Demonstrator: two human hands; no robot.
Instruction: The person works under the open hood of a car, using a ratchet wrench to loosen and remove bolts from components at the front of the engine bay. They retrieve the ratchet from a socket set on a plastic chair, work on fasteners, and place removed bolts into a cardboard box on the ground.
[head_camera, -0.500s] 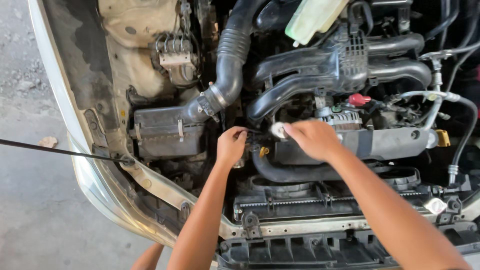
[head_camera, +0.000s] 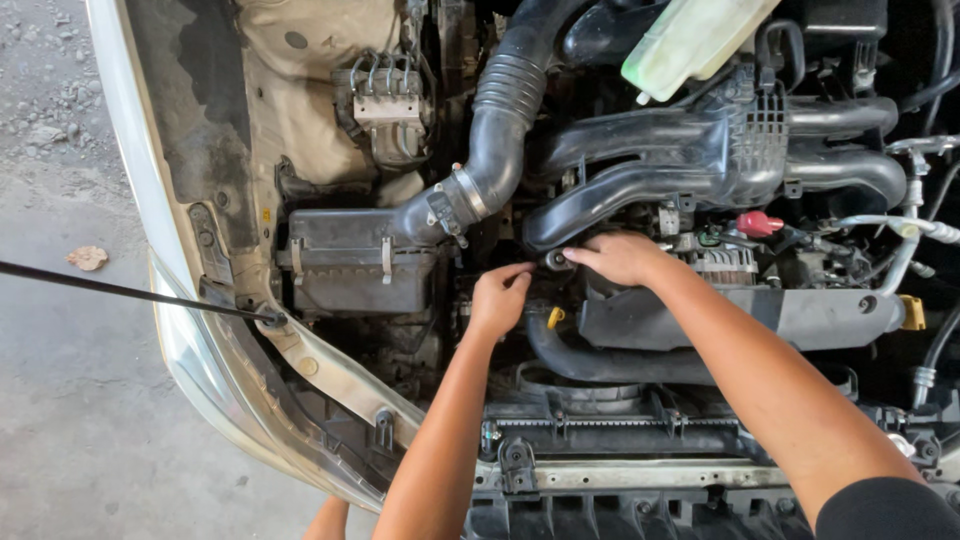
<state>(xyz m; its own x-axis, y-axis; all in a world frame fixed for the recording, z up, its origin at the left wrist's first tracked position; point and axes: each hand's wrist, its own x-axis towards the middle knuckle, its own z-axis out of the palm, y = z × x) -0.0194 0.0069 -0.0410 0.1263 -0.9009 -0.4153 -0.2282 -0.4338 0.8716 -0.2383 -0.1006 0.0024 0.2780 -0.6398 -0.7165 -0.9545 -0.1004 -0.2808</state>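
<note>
Both hands reach into a car engine. The left hand (head_camera: 497, 298) has its fingers curled together near a small metal part (head_camera: 553, 260), just above a yellow cap (head_camera: 555, 318). The right hand (head_camera: 620, 256) lies over the same spot, its fingers bent and pressing on the part under the black pipe (head_camera: 600, 190). I cannot tell if either hand really pinches it. The spot is tight and dark, so fingers might slip, and the small part might drop deep down past the hose (head_camera: 600, 362).
</note>
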